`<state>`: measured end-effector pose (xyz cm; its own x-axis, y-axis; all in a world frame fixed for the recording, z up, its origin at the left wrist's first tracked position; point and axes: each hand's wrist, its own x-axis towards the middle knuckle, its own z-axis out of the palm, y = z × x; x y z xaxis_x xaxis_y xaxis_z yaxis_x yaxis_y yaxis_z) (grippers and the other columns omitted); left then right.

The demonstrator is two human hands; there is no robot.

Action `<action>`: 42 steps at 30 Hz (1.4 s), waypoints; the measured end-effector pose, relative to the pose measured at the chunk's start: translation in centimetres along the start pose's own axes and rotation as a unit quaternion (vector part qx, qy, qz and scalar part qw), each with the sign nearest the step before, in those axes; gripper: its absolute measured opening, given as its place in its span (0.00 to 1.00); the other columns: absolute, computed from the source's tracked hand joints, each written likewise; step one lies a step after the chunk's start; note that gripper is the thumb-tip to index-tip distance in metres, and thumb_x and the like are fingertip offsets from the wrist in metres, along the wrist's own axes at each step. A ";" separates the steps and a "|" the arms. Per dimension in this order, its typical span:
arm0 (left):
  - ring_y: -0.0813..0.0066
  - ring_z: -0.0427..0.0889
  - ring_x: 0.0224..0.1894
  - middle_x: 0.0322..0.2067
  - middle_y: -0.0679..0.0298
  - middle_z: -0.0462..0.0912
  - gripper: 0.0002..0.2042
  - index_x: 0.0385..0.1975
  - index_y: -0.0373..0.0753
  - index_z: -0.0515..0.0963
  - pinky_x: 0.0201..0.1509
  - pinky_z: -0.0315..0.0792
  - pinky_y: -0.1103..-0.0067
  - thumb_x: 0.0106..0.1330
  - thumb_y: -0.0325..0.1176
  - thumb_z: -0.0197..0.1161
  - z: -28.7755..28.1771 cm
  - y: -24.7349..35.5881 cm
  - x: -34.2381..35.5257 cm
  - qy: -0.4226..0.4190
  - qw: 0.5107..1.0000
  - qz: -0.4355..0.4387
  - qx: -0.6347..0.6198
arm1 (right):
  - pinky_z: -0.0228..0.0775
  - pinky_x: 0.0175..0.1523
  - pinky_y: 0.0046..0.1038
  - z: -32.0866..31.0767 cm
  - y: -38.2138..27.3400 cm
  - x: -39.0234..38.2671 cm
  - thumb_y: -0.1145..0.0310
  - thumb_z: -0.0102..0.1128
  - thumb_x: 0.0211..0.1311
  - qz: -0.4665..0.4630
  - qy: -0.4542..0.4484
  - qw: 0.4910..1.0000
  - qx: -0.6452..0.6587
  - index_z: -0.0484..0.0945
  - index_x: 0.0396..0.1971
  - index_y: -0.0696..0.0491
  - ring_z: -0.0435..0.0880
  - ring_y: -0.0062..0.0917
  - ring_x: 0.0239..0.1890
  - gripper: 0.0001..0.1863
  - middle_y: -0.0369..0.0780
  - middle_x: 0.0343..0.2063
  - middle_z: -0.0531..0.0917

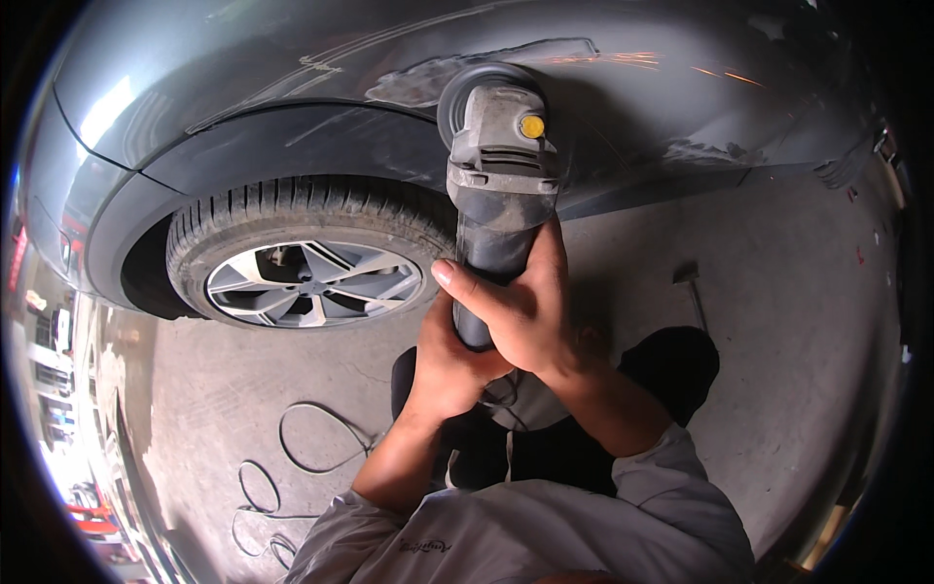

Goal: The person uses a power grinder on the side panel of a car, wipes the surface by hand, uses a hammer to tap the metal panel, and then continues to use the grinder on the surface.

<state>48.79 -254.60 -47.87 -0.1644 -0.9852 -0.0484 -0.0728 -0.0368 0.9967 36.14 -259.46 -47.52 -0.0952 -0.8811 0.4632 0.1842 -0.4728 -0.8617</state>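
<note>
Both my hands are wrapped round an angle grinder (501, 200) with a dark barrel, a grey head and a yellow button. My left hand (449, 360) grips the rear end of the barrel, and my right hand (530, 307) closes on it just ahead, thumb across the top. The grinder's round disc (457, 102) meets the dark grey car panel (321, 107) above the wheel arch. Orange sparks (623, 60) fly off to the right. A scuffed, sanded patch (418, 83) lies beside the disc, with scribbled marks to its left.
Below the arch is a car wheel (311, 282) with a black tyre and silver spokes. A cable (316, 438) lies in loops on the concrete floor (224, 380). At the right, a hammer-like tool (689, 282) stands near my knee (671, 370). Shelving and clutter fill the far left.
</note>
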 end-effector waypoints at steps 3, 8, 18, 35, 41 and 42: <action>0.66 0.86 0.50 0.49 0.55 0.87 0.35 0.61 0.30 0.73 0.57 0.80 0.69 0.50 0.25 0.80 -0.2 0.1 -0.2 0.006 1.000 -0.006 0.022 | 0.72 0.64 0.41 0.2 0.1 0.0 0.65 0.81 0.62 -0.016 0.001 1.000 -0.006 0.61 0.68 0.65 0.78 0.36 0.58 0.44 0.51 0.57 0.76; 0.65 0.85 0.54 0.52 0.54 0.86 0.36 0.62 0.30 0.74 0.60 0.78 0.69 0.50 0.25 0.81 -0.8 -0.3 0.9 -0.019 1.000 0.008 0.022 | 0.73 0.62 0.41 0.1 0.2 0.3 0.65 0.80 0.62 -0.022 0.030 0.999 -0.012 0.61 0.66 0.65 0.79 0.36 0.56 0.42 0.52 0.56 0.76; 0.65 0.85 0.53 0.51 0.55 0.87 0.35 0.60 0.28 0.75 0.60 0.79 0.69 0.48 0.22 0.81 -0.7 -0.8 1.8 -0.017 1.000 0.015 0.003 | 0.78 0.56 0.43 0.5 0.4 0.5 0.65 0.80 0.62 -0.040 0.056 0.997 -0.019 0.62 0.62 0.64 0.84 0.42 0.51 0.39 0.56 0.52 0.79; 0.68 0.87 0.48 0.47 0.56 0.88 0.32 0.56 0.28 0.79 0.55 0.81 0.71 0.47 0.23 0.82 -0.2 -0.8 2.6 -0.013 1.000 0.010 0.009 | 0.79 0.51 0.43 -0.1 0.0 1.0 0.63 0.81 0.61 -0.045 0.096 0.993 -0.050 0.63 0.61 0.65 0.86 0.42 0.46 0.39 0.54 0.48 0.82; 0.67 0.87 0.49 0.48 0.55 0.88 0.34 0.58 0.28 0.77 0.55 0.81 0.71 0.46 0.22 0.81 0.4 -0.3 3.0 -0.014 0.999 0.039 0.017 | 0.79 0.52 0.44 -0.6 0.1 1.3 0.63 0.80 0.62 -0.085 0.076 0.989 -0.089 0.64 0.60 0.64 0.87 0.43 0.46 0.38 0.54 0.48 0.82; 0.67 0.87 0.49 0.48 0.56 0.88 0.34 0.58 0.28 0.77 0.55 0.81 0.71 0.47 0.22 0.81 0.4 -0.2 3.1 -0.014 0.999 0.035 0.013 | 0.79 0.52 0.44 -0.6 0.1 1.4 0.63 0.80 0.62 -0.085 0.087 0.989 -0.088 0.64 0.60 0.64 0.87 0.43 0.46 0.38 0.54 0.48 0.82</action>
<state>47.92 -257.63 -48.20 -0.1976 -0.9801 0.0193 -0.0857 0.0369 0.9956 35.47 -260.72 -47.07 -0.2795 -0.7685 0.5755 -0.0197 -0.5947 -0.8037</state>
